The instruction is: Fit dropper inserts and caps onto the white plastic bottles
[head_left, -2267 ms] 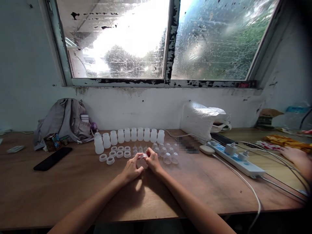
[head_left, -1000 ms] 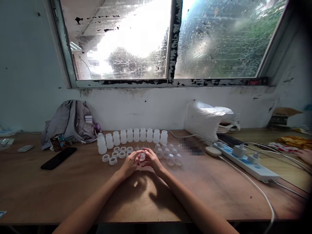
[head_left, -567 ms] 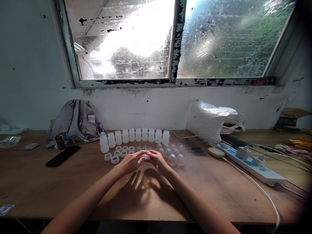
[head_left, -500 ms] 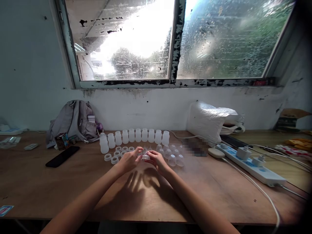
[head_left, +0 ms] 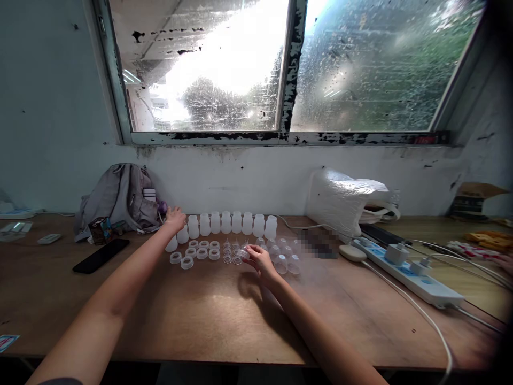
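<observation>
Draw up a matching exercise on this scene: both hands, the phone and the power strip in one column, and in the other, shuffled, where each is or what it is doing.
1. Left hand
2. Right hand
3. Black phone
4. Power strip

A. Lying flat on the table, in front of the backpack
B. Holding a small clear piece
C. Right of the clear domed caps, with adapters plugged in
D. At the left end of the row of white bottles

Right pairs: 1-D, 2-B, 3-A, 4-C
</observation>
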A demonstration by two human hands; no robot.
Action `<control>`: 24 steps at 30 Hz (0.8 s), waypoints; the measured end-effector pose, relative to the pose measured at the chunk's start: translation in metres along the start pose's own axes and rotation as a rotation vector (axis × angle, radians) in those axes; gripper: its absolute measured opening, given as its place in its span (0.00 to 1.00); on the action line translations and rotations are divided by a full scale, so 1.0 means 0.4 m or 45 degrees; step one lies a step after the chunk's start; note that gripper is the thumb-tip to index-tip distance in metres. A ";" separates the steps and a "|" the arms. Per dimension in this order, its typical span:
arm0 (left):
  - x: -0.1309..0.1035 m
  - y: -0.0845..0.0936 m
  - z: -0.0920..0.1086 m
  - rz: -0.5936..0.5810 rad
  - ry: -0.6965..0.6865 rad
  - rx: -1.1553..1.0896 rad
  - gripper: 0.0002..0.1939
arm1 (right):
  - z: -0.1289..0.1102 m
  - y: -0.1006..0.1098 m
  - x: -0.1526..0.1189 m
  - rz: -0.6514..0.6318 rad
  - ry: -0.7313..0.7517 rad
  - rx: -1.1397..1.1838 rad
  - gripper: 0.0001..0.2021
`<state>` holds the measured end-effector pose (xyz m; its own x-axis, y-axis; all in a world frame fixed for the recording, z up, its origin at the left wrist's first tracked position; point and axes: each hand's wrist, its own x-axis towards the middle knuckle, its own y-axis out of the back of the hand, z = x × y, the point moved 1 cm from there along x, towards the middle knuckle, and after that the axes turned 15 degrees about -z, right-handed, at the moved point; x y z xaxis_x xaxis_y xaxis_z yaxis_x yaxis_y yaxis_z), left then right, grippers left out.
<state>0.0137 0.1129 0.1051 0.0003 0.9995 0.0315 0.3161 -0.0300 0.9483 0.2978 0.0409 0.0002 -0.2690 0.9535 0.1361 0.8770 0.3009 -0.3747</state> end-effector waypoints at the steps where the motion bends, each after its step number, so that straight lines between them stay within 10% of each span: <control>1: 0.000 -0.005 0.002 0.005 -0.003 0.004 0.11 | 0.000 0.000 0.001 0.001 -0.001 0.000 0.12; 8: -0.055 0.062 0.008 0.124 -0.083 0.025 0.10 | -0.006 -0.010 -0.001 -0.005 0.011 0.018 0.12; 13: -0.167 0.109 0.100 0.432 -0.362 -0.202 0.11 | -0.013 -0.017 -0.002 -0.061 0.037 0.037 0.14; 24: -0.276 -0.027 0.342 0.308 -0.899 -0.970 0.08 | -0.028 -0.008 -0.003 0.055 0.253 0.116 0.10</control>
<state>0.1401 0.0043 0.0483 0.6106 0.7380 0.2872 -0.4428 0.0176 0.8964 0.2998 0.0388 0.0116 -0.1402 0.9458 0.2929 0.8441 0.2689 -0.4640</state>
